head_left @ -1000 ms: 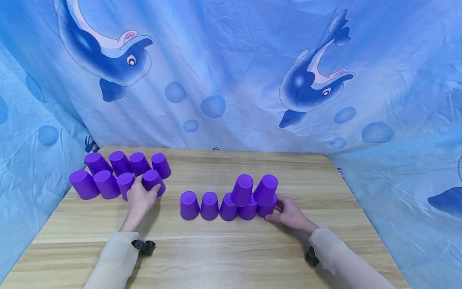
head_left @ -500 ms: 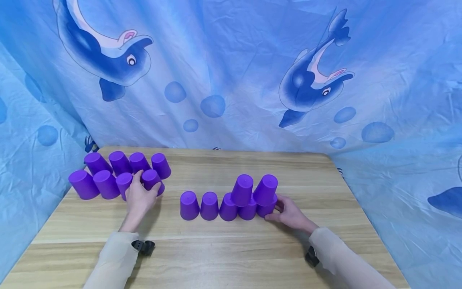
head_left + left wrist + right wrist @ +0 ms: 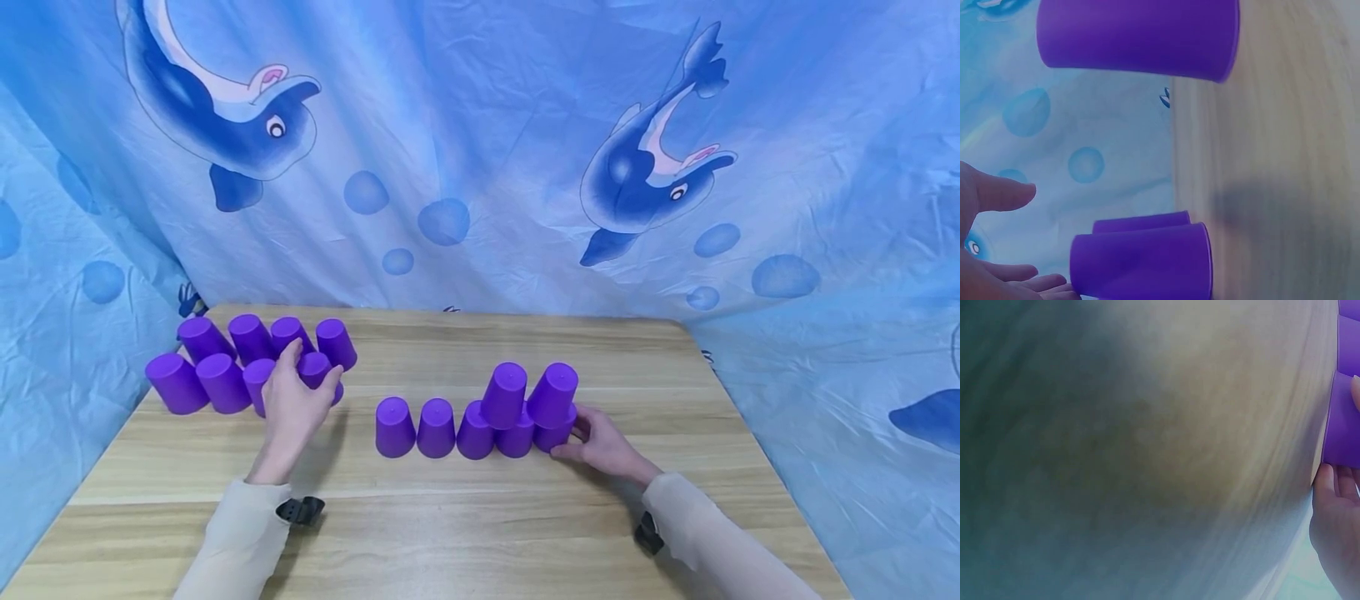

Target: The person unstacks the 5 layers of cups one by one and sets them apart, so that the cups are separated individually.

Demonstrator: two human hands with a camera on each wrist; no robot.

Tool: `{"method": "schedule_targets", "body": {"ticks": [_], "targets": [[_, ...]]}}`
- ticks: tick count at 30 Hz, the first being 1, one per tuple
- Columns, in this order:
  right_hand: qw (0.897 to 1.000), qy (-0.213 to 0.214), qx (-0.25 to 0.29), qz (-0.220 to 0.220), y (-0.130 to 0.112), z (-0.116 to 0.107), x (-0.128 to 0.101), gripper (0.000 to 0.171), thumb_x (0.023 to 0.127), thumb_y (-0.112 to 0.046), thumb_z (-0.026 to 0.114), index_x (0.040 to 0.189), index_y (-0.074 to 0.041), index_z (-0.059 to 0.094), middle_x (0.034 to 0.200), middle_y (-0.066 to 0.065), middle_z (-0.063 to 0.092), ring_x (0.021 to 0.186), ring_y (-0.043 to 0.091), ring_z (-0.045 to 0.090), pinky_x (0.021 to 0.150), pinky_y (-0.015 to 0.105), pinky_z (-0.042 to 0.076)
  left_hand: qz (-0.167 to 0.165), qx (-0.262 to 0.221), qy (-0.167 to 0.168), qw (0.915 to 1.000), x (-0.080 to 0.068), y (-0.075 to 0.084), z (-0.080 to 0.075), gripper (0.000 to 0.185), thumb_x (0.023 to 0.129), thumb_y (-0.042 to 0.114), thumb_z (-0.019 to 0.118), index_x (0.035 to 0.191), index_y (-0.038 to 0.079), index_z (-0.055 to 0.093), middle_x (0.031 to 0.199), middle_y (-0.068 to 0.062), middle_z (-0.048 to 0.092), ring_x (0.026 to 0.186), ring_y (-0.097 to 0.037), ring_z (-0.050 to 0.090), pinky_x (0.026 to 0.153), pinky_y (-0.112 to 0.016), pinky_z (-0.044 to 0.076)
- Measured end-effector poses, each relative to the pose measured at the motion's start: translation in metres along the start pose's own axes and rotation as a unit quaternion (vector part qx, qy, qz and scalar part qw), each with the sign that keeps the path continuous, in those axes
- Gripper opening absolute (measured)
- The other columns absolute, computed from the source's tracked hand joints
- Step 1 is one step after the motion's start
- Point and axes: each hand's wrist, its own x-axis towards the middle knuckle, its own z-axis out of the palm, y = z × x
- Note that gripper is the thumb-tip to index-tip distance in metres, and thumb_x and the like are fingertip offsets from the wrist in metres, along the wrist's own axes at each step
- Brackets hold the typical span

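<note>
My left hand is above the front row of upside-down purple cups at the left, thumb and fingers spread around the top of the row's rightmost cup. In the left wrist view its thumb stands apart from the fingers, with air between them and one cup close by the fingertips. At the right, my right hand holds the end cup of a bottom row, thumb in front and fingers round its side. Two cups, a left one and a right one, stand on that row.
Behind the left front row is a back row of purple cups. The bottom row runs left to a separate end cup. All stand on a wooden table, with a blue dolphin-print curtain behind and at both sides.
My left hand has let go of the front row's rightmost cup: its fingers have spread and it has risen slightly. The right hand and the stacked cups have not moved.
</note>
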Motion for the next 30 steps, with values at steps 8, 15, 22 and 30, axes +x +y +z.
{"method": "schedule_targets", "body": {"ticks": [8, 15, 22, 30], "targets": [[1.000, 0.001, 0.001, 0.000, 0.000, 0.000, 0.000, 0.061, 0.072, -0.003, 0.082, 0.127, -0.008, 0.056, 0.123, 0.005, 0.060, 0.117, 0.024, 0.054, 0.101, 0.036, 0.041, 0.016, -0.003, 0.028, 0.9995, 0.000, 0.008, -0.004, 0.075, 0.083, 0.020, 0.074, 0.143, -0.002, 0.036, 0.138, -0.027, 0.044, 0.126, -0.045, 0.039, 0.106, -0.055, 0.027], [1.000, -0.004, 0.005, 0.001, -0.001, 0.000, 0.000, 0.060, 0.072, -0.004, 0.082, 0.127, -0.009, 0.056, 0.123, 0.004, 0.060, 0.117, 0.023, 0.054, 0.101, 0.035, 0.041, 0.056, -0.025, 0.060, 0.9964, -0.002, 0.025, -0.004, 0.069, 0.080, 0.020, 0.077, 0.138, -0.001, 0.045, 0.131, -0.023, 0.052, 0.118, -0.042, 0.048, 0.099, -0.054, 0.035], [1.000, -0.004, 0.008, -0.006, 0.000, 0.000, -0.001, 0.060, 0.073, -0.004, 0.082, 0.126, -0.007, 0.056, 0.122, 0.006, 0.060, 0.116, 0.025, 0.055, 0.101, 0.037, 0.041, 0.116, -0.079, 0.027, 0.9897, -0.014, 0.065, 0.006, 0.064, 0.080, 0.017, 0.078, 0.134, -0.001, 0.050, 0.122, -0.022, 0.058, 0.106, -0.038, 0.057, 0.092, -0.047, 0.045], [1.000, -0.004, 0.011, 0.000, -0.001, 0.000, 0.000, 0.060, 0.072, -0.002, 0.082, 0.126, -0.008, 0.056, 0.122, 0.004, 0.060, 0.117, 0.022, 0.054, 0.101, 0.034, 0.041, 0.136, -0.171, -0.098, 0.9709, -0.032, 0.100, 0.027, 0.072, 0.079, 0.015, 0.080, 0.138, -0.004, 0.043, 0.136, -0.020, 0.049, 0.126, -0.030, 0.045, 0.106, -0.039, 0.035]]}}
